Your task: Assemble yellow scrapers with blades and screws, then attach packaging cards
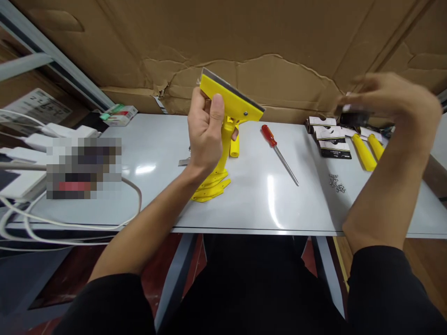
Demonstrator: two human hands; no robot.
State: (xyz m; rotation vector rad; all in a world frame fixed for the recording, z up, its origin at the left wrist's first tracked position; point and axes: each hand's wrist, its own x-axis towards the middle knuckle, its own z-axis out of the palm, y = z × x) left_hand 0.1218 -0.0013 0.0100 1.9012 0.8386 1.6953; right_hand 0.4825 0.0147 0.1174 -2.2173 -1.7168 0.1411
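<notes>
My left hand (206, 123) is closed around a yellow scraper (230, 100), its wide head tilted up with a dark blade edge along the top and a small screw near its right end. Below it, several flat yellow plastic pieces (211, 188) lie on the table, with a yellow handle (235, 147) just behind. My right hand (394, 100) is raised at the right, smeared by motion. A blurred dark object (352, 116) shows under its fingers; whether they hold it I cannot tell. Close by are black-and-white packets (330, 136) and two yellow handles (363, 152).
A red-handled screwdriver (279, 153) lies mid-table, left of a small pile of screws (336, 183). White plugs and cables (26, 179) crowd the left side beside a pixelated area. A small box (121, 115) stands behind them. Cardboard (244, 37) backs the table.
</notes>
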